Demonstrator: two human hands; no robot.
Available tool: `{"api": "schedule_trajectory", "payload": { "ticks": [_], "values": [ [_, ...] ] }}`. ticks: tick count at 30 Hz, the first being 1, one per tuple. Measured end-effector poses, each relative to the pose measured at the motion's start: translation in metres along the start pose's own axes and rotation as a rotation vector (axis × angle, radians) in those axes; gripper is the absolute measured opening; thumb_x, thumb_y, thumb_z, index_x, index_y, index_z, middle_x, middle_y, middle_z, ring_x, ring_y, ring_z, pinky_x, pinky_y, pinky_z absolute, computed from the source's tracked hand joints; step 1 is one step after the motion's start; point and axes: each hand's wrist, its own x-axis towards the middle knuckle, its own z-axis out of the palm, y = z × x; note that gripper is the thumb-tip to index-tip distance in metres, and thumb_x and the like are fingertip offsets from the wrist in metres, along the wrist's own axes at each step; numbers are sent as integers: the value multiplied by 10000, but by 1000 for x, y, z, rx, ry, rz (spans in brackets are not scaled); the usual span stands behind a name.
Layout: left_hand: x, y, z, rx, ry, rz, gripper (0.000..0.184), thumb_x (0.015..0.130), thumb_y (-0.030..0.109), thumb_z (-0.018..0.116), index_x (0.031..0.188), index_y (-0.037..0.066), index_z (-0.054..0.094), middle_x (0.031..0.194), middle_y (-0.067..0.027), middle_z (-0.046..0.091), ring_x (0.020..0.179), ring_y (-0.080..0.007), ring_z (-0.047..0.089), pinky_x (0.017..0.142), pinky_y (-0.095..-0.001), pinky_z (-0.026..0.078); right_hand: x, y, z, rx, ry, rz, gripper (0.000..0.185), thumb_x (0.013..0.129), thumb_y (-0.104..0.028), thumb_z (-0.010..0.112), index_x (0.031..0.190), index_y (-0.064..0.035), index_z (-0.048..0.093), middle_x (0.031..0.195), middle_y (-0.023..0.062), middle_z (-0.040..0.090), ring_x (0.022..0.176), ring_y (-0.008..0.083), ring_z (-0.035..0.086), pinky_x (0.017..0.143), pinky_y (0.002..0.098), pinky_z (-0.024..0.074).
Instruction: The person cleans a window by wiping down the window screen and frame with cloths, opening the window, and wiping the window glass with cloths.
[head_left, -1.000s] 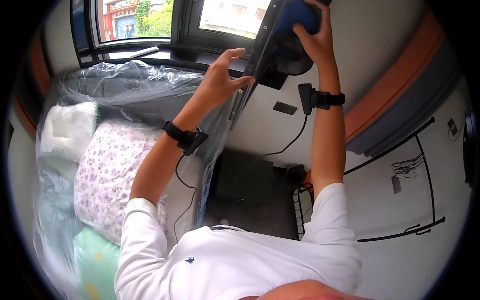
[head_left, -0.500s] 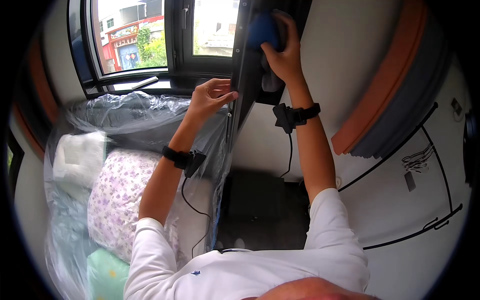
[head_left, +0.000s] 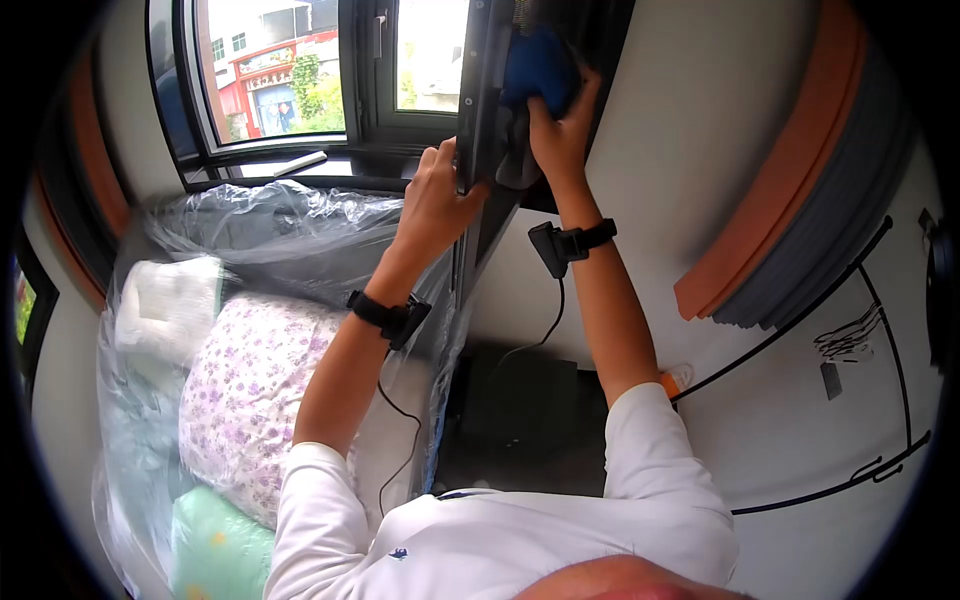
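While your right hand (head_left: 566, 130) is up at about one o'clock, it has its thumb on the near side and its fingers round the far side of a blue cloth (head_left: 540, 75), so the grip looks closed on it. The cloth sits just past twelve o'clock, up against the face of a dark panel (head_left: 488, 105). Below the blue, a grey piece (head_left: 516, 165) hangs; you can't tell from here whether it belongs to the same cloth.

Your left hand (head_left: 432, 195), a little past eleven, is clasped on the lower part of the panel's near edge, fingers on the window side and thumb on the other, just under a row of screw heads (head_left: 468, 101).

As for how far you've come, you look to be in the middle of it rather than at the end: the panel is in hand, the cloth is in place against it, and neither has been let go. How much of the panel is dealt with, and how much is left, doesn't show; the face is dark, seen at a steep angle and partly behind your hand.

Around you, the window (head_left: 275, 80) stands between ten and eleven, with a white stick (head_left: 301, 163) lying on its sill at ten. At eight, a flowered pillow (head_left: 255, 390) lies under a clear plastic sheet (head_left: 290, 205). An orange and grey curtain (head_left: 780, 170) hangs at two, and thin hangers (head_left: 848, 342) cluster just past three.
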Motion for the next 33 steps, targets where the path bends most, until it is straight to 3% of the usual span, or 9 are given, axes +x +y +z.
{"api": "schedule_trajectory", "payload": {
  "ticks": [6,8,12,15,20,26,30,32,33],
  "values": [
    [-2,18,-9,-63,30,-22,547,838,146,732,1322,49,498,1026,-147,566,938,-281,639,809,-388,553,1,23,-5,-23,-74,142,577,766,-35,687,1284,18,437,1148,178,600,1046,291,634,905,374,502],
    [11,41,-16,-86,357,346,620,848,122,712,1410,91,453,1177,-175,547,1133,-326,577,929,-411,520,17,-9,-4,5,-125,126,632,754,-55,702,1324,13,436,1165,182,611,1034,306,654,875,392,523],
    [45,76,-26,32,372,592,698,829,112,706,1467,146,423,1372,-189,484,1327,-339,455,1062,-426,435,11,1,-6,7,-140,52,688,740,-100,746,1348,-1,438,1193,184,600,1125,327,614,949,409,484],
    [52,80,5,632,370,694,581,833,129,660,1387,76,495,1427,-198,457,1334,-327,458,1077,-434,417,-26,62,-13,-305,-179,-59,676,799,-192,759,1362,-16,429,1209,182,594,1189,340,561,1008,415,428],
    [25,75,35,507,120,613,616,804,82,584,1364,-135,446,1515,-237,363,1457,-324,300,1170,-439,310,-63,94,-15,-206,-108,218,721,918,-363,680,1399,41,325,1283,211,490,1199,336,502,991,392,420],
    [28,101,3,269,149,621,645,814,111,620,1356,-173,417,1480,-283,387,1433,-372,331,1114,-419,397,-37,55,-18,-456,-207,-144,588,897,-316,702,1257,58,428,1141,208,549,1124,292,547,958,405,444],
    [25,84,18,301,66,625,667,849,130,636,1381,-174,372,1472,-300,388,1371,-400,416,1075,-413,442,-44,106,-33,-390,-180,82,463,837,-221,745,1150,34,520,1014,152,614,950,263,620,844,379,501],
    [15,74,25,134,-383,93,661,886,149,633,1408,-143,351,1482,-290,378,1295,-420,492,1041,-420,473,-51,120,-40,-352,-205,232,384,797,-158,774,1079,17,582,929,114,657,835,244,668,769,361,539],
    [13,65,30,133,-383,93,661,886,149,633,1408,-143,351,1482,-290,378,1295,-420,492,1041,-420,473,-52,114,-40,-353,-206,231,384,797,-158,774,1079,17,582,929,114,657,835,244,668,769,361,539]
  ]
}}
